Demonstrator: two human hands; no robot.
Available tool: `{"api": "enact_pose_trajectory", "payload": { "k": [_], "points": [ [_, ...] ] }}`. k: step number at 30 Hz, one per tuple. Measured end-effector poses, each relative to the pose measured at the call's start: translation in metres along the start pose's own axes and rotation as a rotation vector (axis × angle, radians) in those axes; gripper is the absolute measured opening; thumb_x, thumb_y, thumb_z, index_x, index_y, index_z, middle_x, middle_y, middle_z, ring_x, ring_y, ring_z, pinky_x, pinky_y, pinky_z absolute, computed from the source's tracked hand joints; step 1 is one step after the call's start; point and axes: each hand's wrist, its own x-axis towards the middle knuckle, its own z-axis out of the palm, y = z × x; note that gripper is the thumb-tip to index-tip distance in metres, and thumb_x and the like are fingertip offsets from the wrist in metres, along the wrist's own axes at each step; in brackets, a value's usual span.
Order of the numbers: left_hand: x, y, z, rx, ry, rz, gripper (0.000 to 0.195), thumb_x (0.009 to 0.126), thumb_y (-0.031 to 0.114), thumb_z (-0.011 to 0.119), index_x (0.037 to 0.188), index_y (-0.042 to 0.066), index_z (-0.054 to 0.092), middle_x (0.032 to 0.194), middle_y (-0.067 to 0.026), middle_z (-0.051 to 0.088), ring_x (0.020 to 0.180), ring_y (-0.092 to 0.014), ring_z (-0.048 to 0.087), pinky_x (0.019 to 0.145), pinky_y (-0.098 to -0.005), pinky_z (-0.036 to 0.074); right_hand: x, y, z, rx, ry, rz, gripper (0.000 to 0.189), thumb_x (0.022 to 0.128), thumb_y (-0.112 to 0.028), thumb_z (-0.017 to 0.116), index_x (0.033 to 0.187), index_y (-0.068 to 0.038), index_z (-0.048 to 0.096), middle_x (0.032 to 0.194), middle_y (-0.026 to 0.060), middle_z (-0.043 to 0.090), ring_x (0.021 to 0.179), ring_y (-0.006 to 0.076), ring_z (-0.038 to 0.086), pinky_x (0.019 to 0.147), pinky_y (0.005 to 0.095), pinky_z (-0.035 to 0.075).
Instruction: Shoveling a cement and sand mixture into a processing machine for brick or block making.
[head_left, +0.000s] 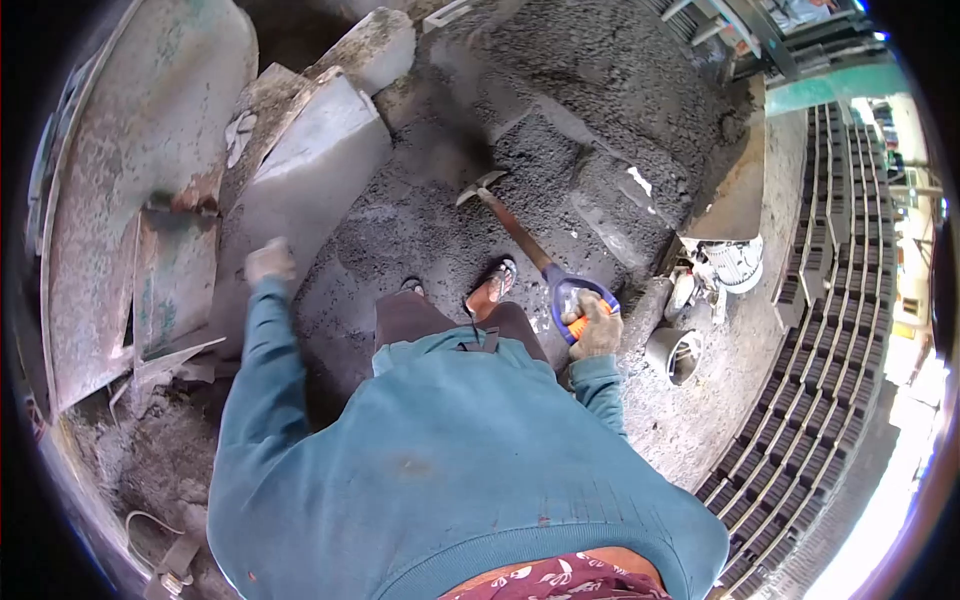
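Note:
My right hand (598, 326), in a dirty work glove, is closed around the orange grip of a shovel's blue D-handle (555, 300). The shovel's rusty shaft (517, 229) slants away to a metal head (481, 187) at the dark, damp concrete-like mix (532, 146); the lower blade cannot be made out. My left hand (270, 261), gloved and slightly blurred, is curled in a fist with nothing visible in it. It hangs over a grey slab-like surface (300, 180), apart from the shovel.
A large worn metal panel (150, 112) rises at left. A bigger heap of mix (600, 60) lies ahead. At right are a patterned bucket (735, 264), a hollow cylinder (675, 356) and long racks of dark blocks (810, 397). My sandalled foot (495, 285) stands on the gritty floor.

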Motion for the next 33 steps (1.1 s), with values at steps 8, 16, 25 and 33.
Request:
{"api": "enact_pose_trajectory", "payload": {
  "k": [8, 16, 25, 33],
  "points": [
    [-0.004, 0.472, 0.079, -2.365, -0.839, -0.729, 0.033, 0.090, 0.036, 0.054, 0.099, 0.006, 0.046, 0.071, -0.0111, 0.048, 0.064, -0.029, 0.050, 0.058, -0.0437, 0.044, -0.004, -0.067, 0.015, -0.251, -0.310, -0.129, 0.011, 0.081, -0.007, 0.064, 0.088, 0.001, 0.060, 0.072, 0.0080, 0.059, 0.053, 0.0146, 0.056, 0.048, 0.0264, 0.047],
    [0.027, 0.531, 0.050, -2.055, -0.792, -0.357, 0.020, 0.083, 0.020, 0.063, 0.080, 0.005, 0.049, 0.066, -0.0110, 0.047, 0.061, -0.030, 0.052, 0.060, -0.0470, 0.048, 0.065, -0.017, -0.074, 0.325, -0.179, 0.037, 0.025, 0.078, -0.011, 0.067, 0.099, -0.001, 0.059, 0.063, 0.0067, 0.058, 0.054, 0.0177, 0.057, 0.053, 0.0314, 0.049],
    [0.144, 0.559, 0.075, -1.847, -0.783, -0.335, 0.035, 0.084, 0.036, 0.066, 0.093, 0.005, 0.052, 0.086, -0.0126, 0.053, 0.078, -0.033, 0.056, 0.080, -0.0512, 0.051, 0.144, 0.097, -0.011, -0.274, -0.100, -0.245, 0.019, 0.073, -0.012, 0.067, 0.089, -0.006, 0.058, 0.071, 0.0058, 0.062, 0.064, 0.0233, 0.058, 0.061, 0.0394, 0.049],
    [0.037, 0.512, 0.167, -1.549, -0.956, -0.295, 0.022, 0.080, 0.020, 0.067, 0.080, 0.003, 0.053, 0.063, -0.0121, 0.054, 0.049, -0.031, 0.057, 0.047, -0.0492, 0.052, -0.017, 0.115, -0.033, 0.568, 0.513, 0.355, 0.014, 0.083, -0.015, 0.062, 0.074, -0.009, 0.051, 0.060, 0.0036, 0.043, 0.051, 0.0200, 0.045, 0.053, 0.0408, 0.044]
  ]
}}
